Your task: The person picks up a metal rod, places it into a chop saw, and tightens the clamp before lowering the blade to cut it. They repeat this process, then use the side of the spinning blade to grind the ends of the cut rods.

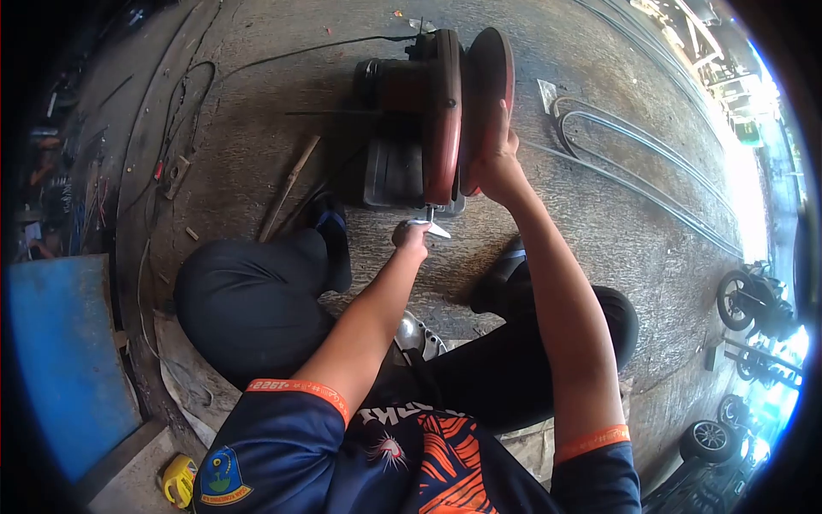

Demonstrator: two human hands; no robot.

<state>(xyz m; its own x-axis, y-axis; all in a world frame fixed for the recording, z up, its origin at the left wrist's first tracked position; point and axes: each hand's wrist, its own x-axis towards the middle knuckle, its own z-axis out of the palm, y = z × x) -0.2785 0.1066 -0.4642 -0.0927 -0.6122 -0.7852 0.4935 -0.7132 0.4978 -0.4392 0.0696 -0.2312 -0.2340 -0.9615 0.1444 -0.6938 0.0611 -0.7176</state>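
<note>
A motorised cut-off saw with a worn red guard stands on the floor in front of me. Beside its guard is a round, red-rimmed disc cover. My right hand is on the lower right of this cover, one finger stretched up along its rim. Below the guard, my left hand is closed around a flat silver tool, right at a small metal bolt under the guard. The fingers partly hide the tool, and I cannot tell its exact kind.
A wooden-handled tool lies left of the saw. Long bent metal rods stretch across the floor at right. Between my legs sits a shiny metal part. A yellow tape measure and blue panel are at lower left; motorcycles stand far right.
</note>
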